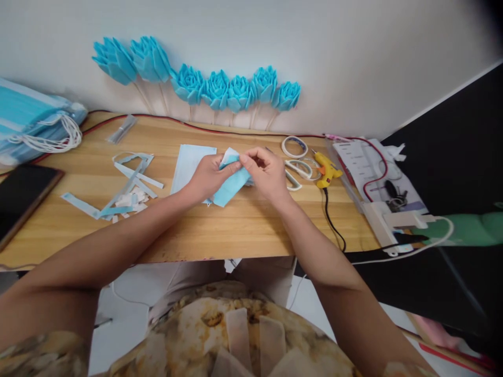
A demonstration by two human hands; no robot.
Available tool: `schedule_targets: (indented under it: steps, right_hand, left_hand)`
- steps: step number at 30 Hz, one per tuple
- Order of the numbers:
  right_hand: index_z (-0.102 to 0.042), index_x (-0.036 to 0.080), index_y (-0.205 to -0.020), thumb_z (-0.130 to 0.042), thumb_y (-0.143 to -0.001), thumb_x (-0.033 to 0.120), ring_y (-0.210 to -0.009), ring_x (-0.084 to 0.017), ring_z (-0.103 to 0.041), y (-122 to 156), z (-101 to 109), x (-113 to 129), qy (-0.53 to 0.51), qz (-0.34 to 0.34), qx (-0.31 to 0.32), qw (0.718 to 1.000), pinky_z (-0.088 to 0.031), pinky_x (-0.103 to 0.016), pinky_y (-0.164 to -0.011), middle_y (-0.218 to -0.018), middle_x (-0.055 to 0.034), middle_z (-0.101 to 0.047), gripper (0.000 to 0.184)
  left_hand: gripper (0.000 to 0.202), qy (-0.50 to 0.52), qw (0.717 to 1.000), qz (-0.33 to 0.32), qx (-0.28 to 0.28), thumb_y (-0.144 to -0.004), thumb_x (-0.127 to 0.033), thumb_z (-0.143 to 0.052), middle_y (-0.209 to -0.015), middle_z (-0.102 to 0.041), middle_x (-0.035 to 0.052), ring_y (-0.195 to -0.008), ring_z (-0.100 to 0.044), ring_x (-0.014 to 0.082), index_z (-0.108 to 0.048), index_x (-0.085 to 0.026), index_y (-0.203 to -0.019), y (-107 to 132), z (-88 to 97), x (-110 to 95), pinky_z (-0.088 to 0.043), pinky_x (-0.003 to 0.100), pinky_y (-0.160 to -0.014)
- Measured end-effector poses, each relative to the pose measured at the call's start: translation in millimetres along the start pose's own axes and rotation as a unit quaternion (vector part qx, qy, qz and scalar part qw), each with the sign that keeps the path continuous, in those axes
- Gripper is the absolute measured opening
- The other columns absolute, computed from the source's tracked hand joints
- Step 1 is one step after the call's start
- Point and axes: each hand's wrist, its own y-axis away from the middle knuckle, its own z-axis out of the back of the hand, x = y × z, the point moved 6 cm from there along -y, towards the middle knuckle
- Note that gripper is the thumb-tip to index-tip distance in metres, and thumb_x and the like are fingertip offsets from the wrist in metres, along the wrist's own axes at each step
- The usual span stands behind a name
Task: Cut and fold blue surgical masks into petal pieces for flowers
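Between my two hands is a folded piece of blue face-mask fabric (232, 186), tilted above the table. My left hand (212, 175) grips its left side, thumb pressed on top. My right hand (267, 170) pinches its upper right corner between thumb and fingers. Under and behind my left hand lies a flat pale blue mask sheet (190, 163). White-handled scissors (296, 170) rest just right of my right hand, their blades mostly hidden by it.
Blue fabric flowers (218, 90) on sticks lean along the wall. Cut strips (133, 180) lie left, near a phone (27, 193) and a stack of masks (29, 123). Rightward are a tape roll (294, 147), a yellow glue gun (327, 170) with its cord, and a power strip (379, 222).
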Motion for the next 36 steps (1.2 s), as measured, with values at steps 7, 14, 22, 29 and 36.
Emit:
schedule_targets:
  steps: [7, 14, 22, 29, 36]
  right_hand:
    - [-0.068, 0.021, -0.082, -0.057, -0.095, 0.053, -0.077, -0.015, -0.057, 0.4, 2.3, 1.2, 0.033, 0.021, -0.002, 0.999, -0.046, -0.03, -0.073, -0.078, -0.0012, -0.063, 0.036]
    - [-0.066, 0.022, -0.095, -0.055, -0.094, 0.064, -0.08, -0.014, -0.059, -2.1, 2.5, -5.5, -0.044, -0.01, -0.007, 0.999, -0.048, -0.028, -0.072, -0.085, -0.0012, -0.063, 0.043]
    - [-0.064, 0.02, -0.097, -0.072, -0.077, 0.069, -0.08, -0.015, -0.06, 3.7, -27.3, -16.3, -0.155, -0.139, 0.13, 0.969, -0.05, -0.027, -0.066, -0.09, -0.0032, -0.068, 0.053]
    - [-0.067, 0.02, -0.092, -0.074, -0.078, 0.047, -0.079, -0.017, -0.06, 9.0, -43.3, -22.5, -0.055, -0.119, 0.125, 0.983, -0.046, -0.03, -0.071, -0.087, -0.0017, -0.07, 0.032]
    - [-0.059, 0.022, -0.081, -0.064, -0.086, 0.031, -0.087, -0.023, -0.058, 8.1, -27.1, -7.5, 0.196, 0.006, -0.022, 0.98, -0.041, -0.035, -0.078, -0.087, -0.0059, -0.067, 0.012]
  left_hand:
    - [0.029, 0.062, 0.995, 0.072, 0.035, -0.066, -0.035, -0.091, -0.061, -0.061, -0.0009, -0.054, -0.05, 0.0118, -0.067, -0.018, -0.065, 2.5, -7.5, 4.6, -0.039, 0.024, -0.049]
    - [0.035, 0.099, 0.989, 0.103, 0.032, -0.063, -0.041, -0.094, -0.065, -0.066, 0.0021, -0.054, -0.057, 0.0128, -0.07, -0.016, -0.069, 2.5, -7.5, 12.4, -0.046, 0.025, -0.048]
    - [0.042, 0.246, 0.963, 0.05, -0.101, -0.063, -0.043, -0.093, -0.075, -0.065, -0.0017, -0.066, -0.063, 0.0136, -0.063, -0.018, -0.078, -8.1, 17.1, 0.4, -0.057, 0.032, -0.069]
    - [0.042, 0.25, 0.965, 0.04, -0.069, -0.064, -0.044, -0.092, -0.08, -0.066, -0.0007, -0.076, -0.065, 0.0155, -0.063, -0.019, -0.081, -8.5, 9.9, 2.2, -0.054, 0.03, -0.073]
    - [0.039, 0.254, 0.964, -0.021, -0.081, -0.064, -0.043, -0.093, -0.078, -0.066, -0.0024, -0.079, -0.065, 0.0146, -0.065, -0.02, -0.079, -12.1, 13.1, 1.3, -0.054, 0.028, -0.077]
